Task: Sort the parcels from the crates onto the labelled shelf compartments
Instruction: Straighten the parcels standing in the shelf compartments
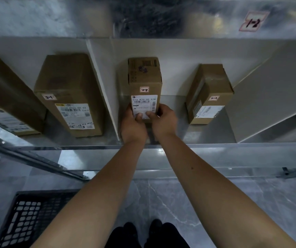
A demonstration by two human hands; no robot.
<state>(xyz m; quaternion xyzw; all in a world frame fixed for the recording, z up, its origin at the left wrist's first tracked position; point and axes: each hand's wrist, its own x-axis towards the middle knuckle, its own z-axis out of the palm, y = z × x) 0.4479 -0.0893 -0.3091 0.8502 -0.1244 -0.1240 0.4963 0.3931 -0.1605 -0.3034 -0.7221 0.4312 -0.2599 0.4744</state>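
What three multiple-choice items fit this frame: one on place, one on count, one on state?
1. Where is the held parcel?
A) right of the white divider
B) left of it
C) on top of another parcel

2. How many parcels show a 2-2 tag?
A) one
B) two
C) four

3. Which hands grip the held parcel?
A) left only
B) neither
C) both

Answers:
1 A: the divider stands just to its left.
2 B: the held parcel and the parcel to its right bear that tag.
3 C: the left hand and right hand clasp its near end, thumbs on the label.
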